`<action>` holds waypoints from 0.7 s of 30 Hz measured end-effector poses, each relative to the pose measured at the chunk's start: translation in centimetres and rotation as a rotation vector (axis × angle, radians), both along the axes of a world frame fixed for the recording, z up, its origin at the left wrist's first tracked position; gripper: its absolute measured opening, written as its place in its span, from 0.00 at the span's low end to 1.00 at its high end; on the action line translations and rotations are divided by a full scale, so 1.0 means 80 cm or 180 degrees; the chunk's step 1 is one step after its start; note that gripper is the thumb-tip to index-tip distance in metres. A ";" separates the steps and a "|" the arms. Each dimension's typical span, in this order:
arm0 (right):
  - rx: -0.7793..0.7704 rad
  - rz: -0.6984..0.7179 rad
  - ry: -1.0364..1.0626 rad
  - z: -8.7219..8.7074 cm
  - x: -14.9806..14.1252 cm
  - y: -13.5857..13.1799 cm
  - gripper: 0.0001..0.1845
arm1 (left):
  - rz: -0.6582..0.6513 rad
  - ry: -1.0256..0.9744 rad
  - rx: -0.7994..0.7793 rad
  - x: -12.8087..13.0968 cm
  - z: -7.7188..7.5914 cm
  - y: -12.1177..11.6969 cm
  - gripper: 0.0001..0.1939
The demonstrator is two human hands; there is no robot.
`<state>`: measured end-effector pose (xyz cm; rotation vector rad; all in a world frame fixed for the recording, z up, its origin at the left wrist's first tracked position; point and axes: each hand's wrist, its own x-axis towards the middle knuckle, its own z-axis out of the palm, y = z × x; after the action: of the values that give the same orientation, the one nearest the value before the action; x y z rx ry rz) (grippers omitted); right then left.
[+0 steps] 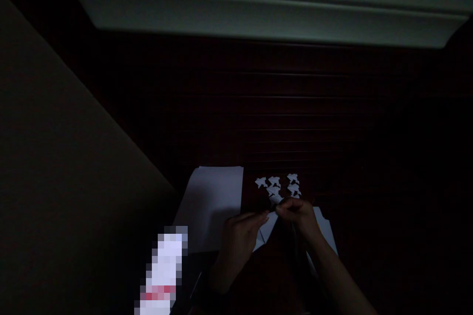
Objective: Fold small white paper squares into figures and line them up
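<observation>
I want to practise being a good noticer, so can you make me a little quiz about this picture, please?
1. Which hand is nearer the large white paper: the left hand or the right hand?

2. True or false: in the picture, the small folded paper shapes lie to the left of the large white paper.

3. What shows between the two hands?
A) a drinking cup
B) a creased white paper
C) a pair of scissors

Key:
1. The left hand.
2. False; they lie to its right.
3. B.
</observation>
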<state>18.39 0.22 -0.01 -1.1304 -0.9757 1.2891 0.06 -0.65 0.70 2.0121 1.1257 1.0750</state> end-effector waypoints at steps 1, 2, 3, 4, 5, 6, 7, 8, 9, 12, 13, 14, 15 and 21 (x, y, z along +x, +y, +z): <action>-0.0061 -0.0030 0.0123 0.000 -0.001 0.000 0.08 | -0.0003 -0.0017 -0.0039 0.000 0.000 0.000 0.12; -0.0118 -0.0066 0.0236 -0.001 -0.002 0.000 0.09 | 0.0000 -0.0043 -0.0087 0.001 0.000 0.000 0.11; -0.0162 -0.0117 0.0337 -0.002 -0.003 0.001 0.09 | 0.0007 -0.0068 -0.0144 0.001 0.001 -0.001 0.11; -0.0198 -0.0163 0.0429 -0.004 -0.004 0.001 0.09 | 0.0021 -0.0079 -0.0195 0.002 0.001 -0.001 0.11; -0.0230 -0.0195 0.0504 -0.006 -0.006 0.002 0.09 | 0.0044 -0.0069 -0.0240 0.003 0.002 -0.001 0.11; -0.0256 -0.0218 0.0550 -0.008 -0.007 0.003 0.09 | 0.0076 -0.0051 -0.0269 0.003 0.003 -0.002 0.11; -0.0262 -0.0247 0.0553 -0.010 -0.008 0.004 0.09 | 0.0124 -0.0031 -0.0291 0.004 0.004 -0.002 0.11; -0.0248 -0.0279 0.0501 -0.013 -0.009 0.004 0.09 | 0.0178 -0.0011 -0.0307 0.004 0.004 -0.002 0.11; -0.0219 -0.0302 0.0392 -0.015 -0.011 0.005 0.08 | 0.0241 0.0000 -0.0324 0.004 0.005 -0.002 0.11; -0.0114 -0.0246 -0.0050 -0.020 -0.014 0.005 0.09 | 0.0445 -0.0055 -0.0373 0.004 0.006 -0.002 0.11; -0.0106 -0.0196 -0.0171 -0.021 -0.014 0.005 0.09 | 0.0497 -0.0078 -0.0404 0.004 0.006 -0.002 0.11; -0.0108 -0.0153 -0.0270 -0.020 -0.015 0.005 0.10 | 0.0529 -0.0097 -0.0448 0.004 0.005 -0.002 0.11; -0.0111 -0.0133 -0.0358 -0.020 -0.015 0.004 0.11 | 0.0541 -0.0113 -0.0501 0.005 0.005 -0.002 0.12; 0.0045 -0.0291 -0.0918 -0.008 -0.021 -0.001 0.14 | 0.0596 -0.0241 -0.0756 0.008 0.000 -0.001 0.12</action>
<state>16.75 0.16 -0.69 -1.3594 -1.1275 1.0624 0.71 -0.72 0.67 1.6955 1.3542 1.0444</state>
